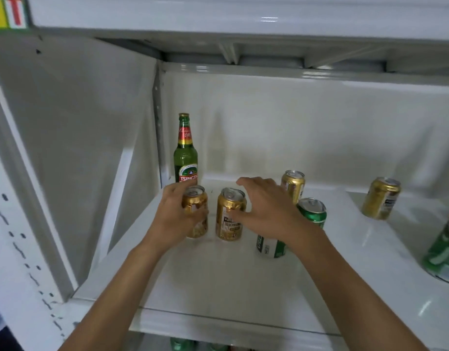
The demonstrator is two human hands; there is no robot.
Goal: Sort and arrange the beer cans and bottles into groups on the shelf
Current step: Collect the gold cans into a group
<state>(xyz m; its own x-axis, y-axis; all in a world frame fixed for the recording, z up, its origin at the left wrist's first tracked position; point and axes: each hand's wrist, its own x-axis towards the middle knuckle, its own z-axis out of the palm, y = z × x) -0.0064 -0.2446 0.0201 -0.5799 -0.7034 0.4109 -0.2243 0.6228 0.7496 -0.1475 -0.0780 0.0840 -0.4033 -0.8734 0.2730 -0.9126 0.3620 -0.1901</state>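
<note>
The left hand (179, 219) wraps its fingers round a gold can (196, 211) at about 9 o'clock of the cluster on the white shelf (218, 287), just in front of the upright green bottle (185, 150), which stands at 11 o'clock in the back corner. The right hand (266, 211) is spread, fingers relaxed, gripping nothing, with its thumb close to or touching a second gold can (229, 215) at the centre; I cannot tell which.

The main risk is a knock-on topple. The two gold cans stand just beside each other, so sliding the held one sideways could bump its neighbour. The right wrist passes over a green can (291, 229) at 4 o'clock (half hidden by the forearm), and a careless sweep could tip it. A third gold can (293, 184) sits behind the right hand at 1 o'clock, near enough for the fingers to clip. Pushing the held can backward could strike the bottle, which is tall and narrow and likely the easiest to fall. A fourth gold can (381, 198) stands well apart at 3 o'clock.
</note>
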